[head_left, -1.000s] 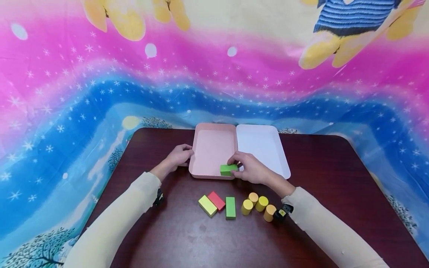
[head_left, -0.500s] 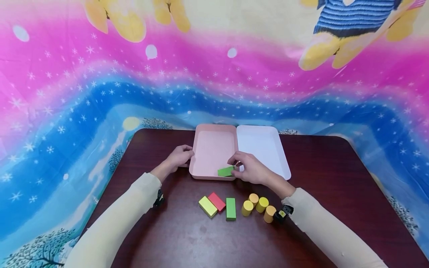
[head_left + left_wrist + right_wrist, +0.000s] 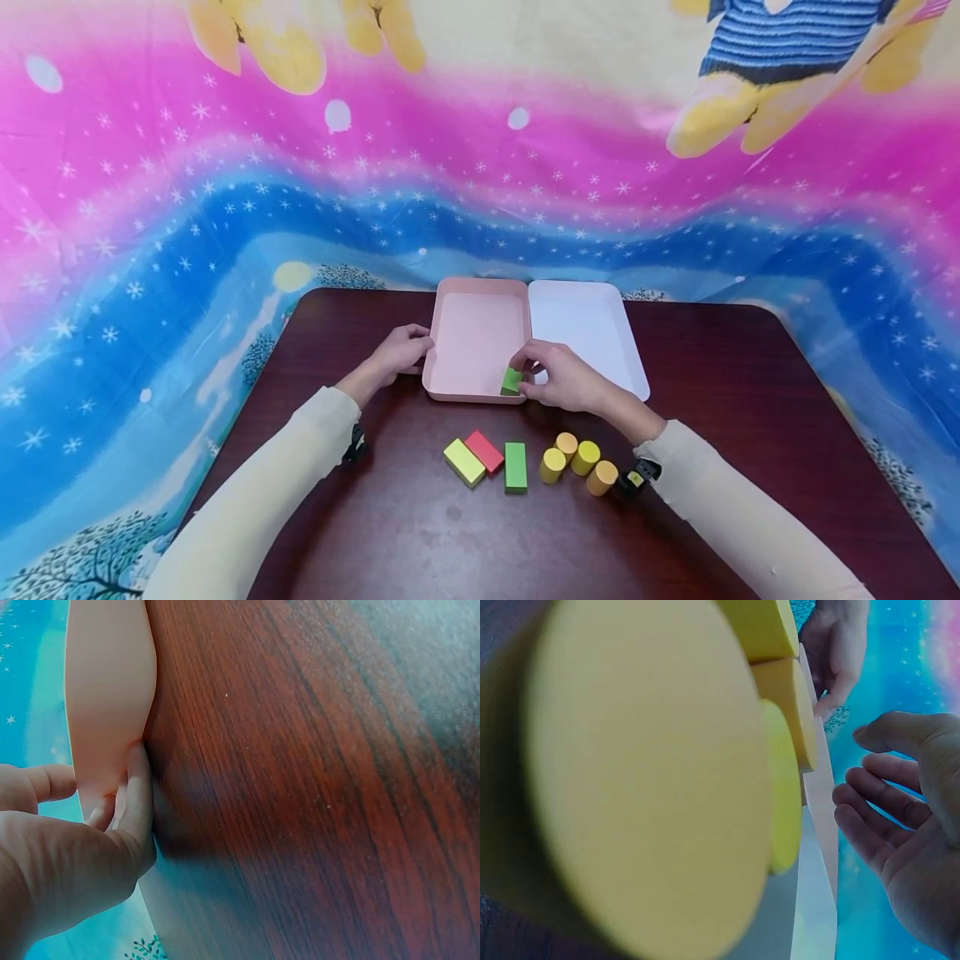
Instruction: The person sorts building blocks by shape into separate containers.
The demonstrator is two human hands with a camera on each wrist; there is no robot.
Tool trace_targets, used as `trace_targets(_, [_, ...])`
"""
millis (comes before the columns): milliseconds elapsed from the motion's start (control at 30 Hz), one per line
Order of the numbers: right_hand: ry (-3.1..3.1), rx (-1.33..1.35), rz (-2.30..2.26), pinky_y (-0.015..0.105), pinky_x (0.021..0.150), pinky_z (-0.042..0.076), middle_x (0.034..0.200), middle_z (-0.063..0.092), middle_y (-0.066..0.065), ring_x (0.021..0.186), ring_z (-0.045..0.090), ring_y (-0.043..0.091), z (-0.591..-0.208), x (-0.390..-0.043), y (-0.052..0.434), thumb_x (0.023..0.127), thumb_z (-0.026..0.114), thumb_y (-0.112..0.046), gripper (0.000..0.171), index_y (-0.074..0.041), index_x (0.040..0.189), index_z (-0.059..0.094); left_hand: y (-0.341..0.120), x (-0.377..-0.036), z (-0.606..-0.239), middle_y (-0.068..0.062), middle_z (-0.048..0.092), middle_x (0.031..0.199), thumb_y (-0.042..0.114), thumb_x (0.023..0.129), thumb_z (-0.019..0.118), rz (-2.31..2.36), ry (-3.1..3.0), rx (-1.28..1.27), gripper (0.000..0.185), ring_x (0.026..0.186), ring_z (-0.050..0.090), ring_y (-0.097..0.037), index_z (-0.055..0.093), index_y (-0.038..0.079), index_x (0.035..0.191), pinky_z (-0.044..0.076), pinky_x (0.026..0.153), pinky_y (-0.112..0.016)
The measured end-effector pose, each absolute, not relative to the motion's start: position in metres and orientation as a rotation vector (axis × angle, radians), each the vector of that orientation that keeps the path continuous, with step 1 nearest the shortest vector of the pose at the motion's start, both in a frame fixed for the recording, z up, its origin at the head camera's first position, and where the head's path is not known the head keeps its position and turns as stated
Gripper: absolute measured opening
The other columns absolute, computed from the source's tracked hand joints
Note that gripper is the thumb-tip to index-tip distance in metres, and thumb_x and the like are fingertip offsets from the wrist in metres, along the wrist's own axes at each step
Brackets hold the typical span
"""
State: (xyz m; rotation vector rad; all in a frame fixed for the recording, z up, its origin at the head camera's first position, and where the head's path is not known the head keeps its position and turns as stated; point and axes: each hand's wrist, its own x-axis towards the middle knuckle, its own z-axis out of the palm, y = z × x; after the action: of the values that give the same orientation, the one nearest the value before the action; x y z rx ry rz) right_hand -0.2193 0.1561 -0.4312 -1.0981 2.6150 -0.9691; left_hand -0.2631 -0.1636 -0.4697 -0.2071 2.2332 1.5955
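At the front right corner of the pink tray (image 3: 480,310), a green block (image 3: 512,382) stands at a slant, partly covered by my right hand (image 3: 562,377). In the right wrist view the thumb and fingers (image 3: 885,791) of that hand are apart, with nothing visible between them; the block is hidden there. My left hand (image 3: 401,350) holds the pink tray's left edge. In the left wrist view its fingers (image 3: 137,799) lie against the outer wall (image 3: 112,675), the thumb side at the rim.
Nearer on the dark table (image 3: 397,533) lie a yellow block (image 3: 465,462), a red block (image 3: 483,451) and another green block (image 3: 515,467). Several yellow and orange cylinders (image 3: 552,465) stand beside them under the right forearm. A white tray (image 3: 592,321) adjoins the pink one.
The green block, level between my right fingertips a second ago, dips into the pink tray's corner and turns, with less of it showing. Both hands stay about where they were.
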Motion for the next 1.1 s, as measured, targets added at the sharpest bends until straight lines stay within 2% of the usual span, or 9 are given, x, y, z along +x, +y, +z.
trace_targets(333, [2.583,-1.117,-0.946,0.050,0.092,0.060,0.111,0.070,0.013,0.101,0.070,0.030,-0.427,-0.213,0.155,0.094,0.079,-0.010,0.030,-0.001,0.121,0.070,-0.163,-0.263,-0.470,-0.021,0.059,0.144,0.020,0.108,0.051,1.602,2.230,-0.212,0.051,0.131,0.060,-0.032,0.044,0.003,0.156,0.058,0.101,-0.048])
trace_targets(667, [2.559,-1.183,-0.951,0.049,0.085,0.061,0.108,0.068,0.012,0.096,0.070,0.030,-0.424,-0.202,0.153,0.093,0.082,-0.013,0.030,-0.003,0.119,0.070,-0.164,-0.263,-0.470,-0.022,0.058,0.144,0.020,0.108,0.051,1.604,2.228,-0.209,0.052,0.132,0.060,-0.032,0.044,0.003,0.156,0.058,0.101,-0.048])
trace_targets(833, [2.539,-1.149,-0.946,0.050,0.087,0.061,0.111,0.067,0.013,0.098,0.070,0.031,-0.423,-0.198,0.153,0.094,0.082,-0.017,0.031,-0.006,0.120,0.069,-0.164,-0.262,-0.470,-0.022,0.058,0.144,0.020,0.108,0.052,1.597,2.222,-0.212,0.052,0.132,0.060,-0.032,0.044,0.003,0.157,0.058,0.101,-0.048])
trace_targets(1100, [2.528,-1.187,-0.930,0.050,0.091,0.060,0.112,0.068,0.013,0.102,0.070,0.032,-0.421,-0.190,0.153,0.092,0.084,-0.020,0.036,-0.003,0.121,0.068,-0.163,-0.264,-0.469,-0.022,0.058,0.144,0.020,0.108,0.052,1.593,2.233,-0.213,0.052,0.132,0.060,-0.032,0.043,0.003,0.157,0.057,0.102,-0.049])
